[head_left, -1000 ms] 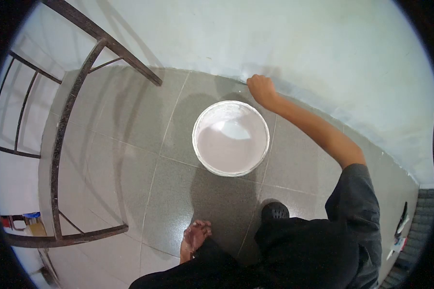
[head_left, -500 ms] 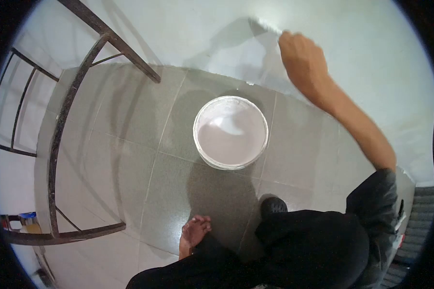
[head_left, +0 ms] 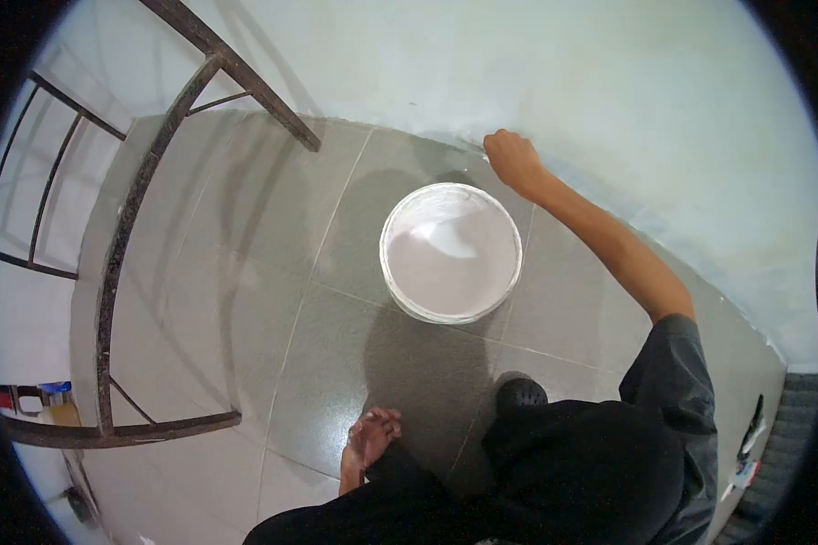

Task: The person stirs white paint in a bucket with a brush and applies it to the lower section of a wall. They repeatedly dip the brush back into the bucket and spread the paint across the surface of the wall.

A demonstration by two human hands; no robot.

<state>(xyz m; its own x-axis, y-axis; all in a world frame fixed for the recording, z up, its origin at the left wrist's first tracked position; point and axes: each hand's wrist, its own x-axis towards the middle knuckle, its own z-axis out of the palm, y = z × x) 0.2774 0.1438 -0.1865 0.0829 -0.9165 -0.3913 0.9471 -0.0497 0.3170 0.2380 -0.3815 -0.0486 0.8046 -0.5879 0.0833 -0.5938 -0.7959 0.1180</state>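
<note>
My right hand (head_left: 515,163) is a closed fist at the foot of the white wall (head_left: 600,82), where it meets the floor. It grips a paintbrush that is mostly hidden behind the fist now; its handle and pale head showed half a second ago. Just below, a round white bucket (head_left: 388,282) of pale, whitish paint (head_left: 445,272) stands on the tiles. My left hand (head_left: 371,438) hangs by my left knee, palm partly up. Its fingers are loosely bent and apart, with nothing in them.
A dark, rusty metal frame (head_left: 123,236) with curved bars stands on the grey tiled floor (head_left: 264,318) at the left. My shoe (head_left: 521,392) is below the bucket. Grey ribbed material (head_left: 795,427) lies at the right edge, with small items (head_left: 750,454) beside it.
My right hand has come down the wall, from high up to the floor line, taking the paintbrush with it. My left hand has stayed by the knee. The view has shifted slightly.
</note>
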